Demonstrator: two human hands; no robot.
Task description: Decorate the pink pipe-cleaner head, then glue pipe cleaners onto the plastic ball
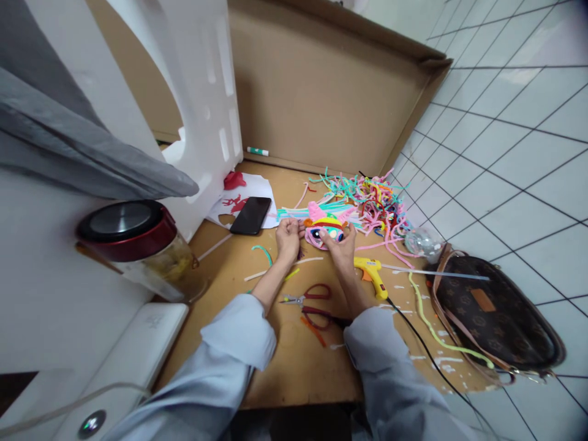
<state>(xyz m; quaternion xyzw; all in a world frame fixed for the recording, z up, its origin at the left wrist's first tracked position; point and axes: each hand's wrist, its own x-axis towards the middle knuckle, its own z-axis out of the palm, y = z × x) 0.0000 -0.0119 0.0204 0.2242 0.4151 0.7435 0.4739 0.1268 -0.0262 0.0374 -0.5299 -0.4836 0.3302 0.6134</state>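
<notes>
A small colourful pipe-cleaner figure (pixel 324 229), pink with yellow, blue and orange parts, rests on the brown board (pixel 294 367). My left hand (pixel 288 236) is closed at its left side, fingers curled against it. My right hand (pixel 342 246) grips its right side from the front. Both forearms in pale blue sleeves reach in from below. A heap of loose pipe cleaners (pixel 367 202) in pink, teal and red lies just behind the figure.
A yellow glue gun (pixel 372 272) with a black cord lies right of my right hand. Red-handled scissors (pixel 315 300) lie between my forearms. A black phone (pixel 250 215) rests on white paper. A brown patterned bag (pixel 493 312), a red-lidded jar (pixel 131 242) and white foam (pixel 202 92) flank the board.
</notes>
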